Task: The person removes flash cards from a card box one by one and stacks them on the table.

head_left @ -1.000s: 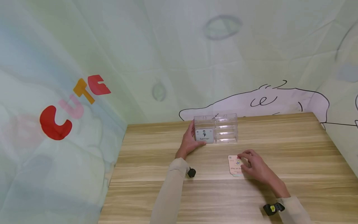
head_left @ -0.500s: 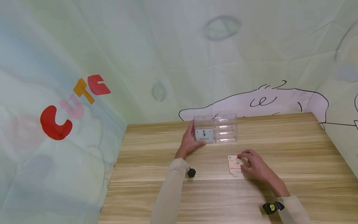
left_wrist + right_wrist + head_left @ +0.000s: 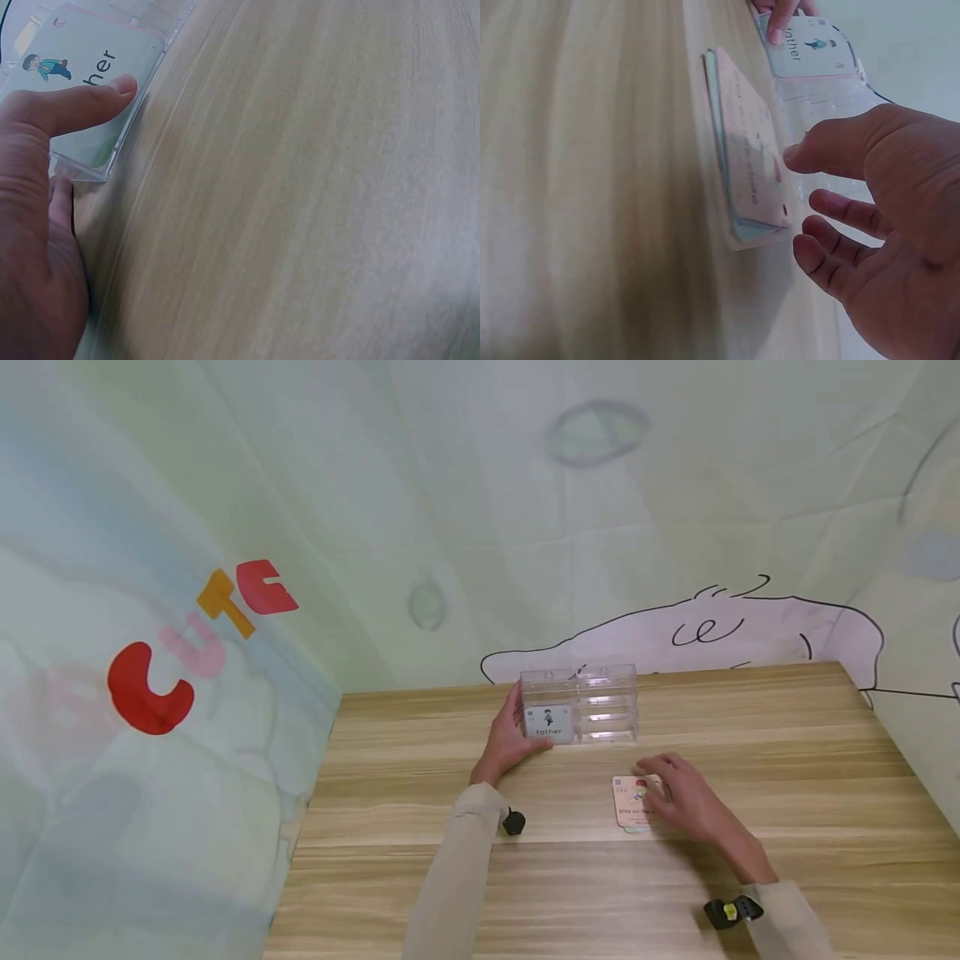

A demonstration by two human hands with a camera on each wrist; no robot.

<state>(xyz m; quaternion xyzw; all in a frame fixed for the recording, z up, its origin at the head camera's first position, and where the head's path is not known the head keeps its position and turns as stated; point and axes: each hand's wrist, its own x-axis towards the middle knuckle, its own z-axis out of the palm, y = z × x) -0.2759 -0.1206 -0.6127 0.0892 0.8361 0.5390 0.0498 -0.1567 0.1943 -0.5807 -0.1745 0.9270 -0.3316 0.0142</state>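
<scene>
A clear plastic card rack (image 3: 607, 702) stands at the back of the table, with a pale blue card (image 3: 548, 732) printed "father" in its lower left slot. My left hand (image 3: 510, 742) grips the rack's left side, its thumb across the front of the card and its fingers along the side. On the table, nearer me, lies a small stack of cards (image 3: 631, 800), a pink one on top with "play on the" showing. My right hand (image 3: 692, 802) is just above the stack's right side, fingers relaxed, apart from the cards in the right wrist view and holding nothing.
The wooden table (image 3: 405, 877) extends on both sides of the hands. Right behind the rack hangs a printed cloth backdrop (image 3: 450, 527). In the rack's right column are several slots without cards.
My right hand has lifted slightly off the card stack, and its fingers have loosened, uncovering more of the top card. The left hand and the rack have stayed put.
</scene>
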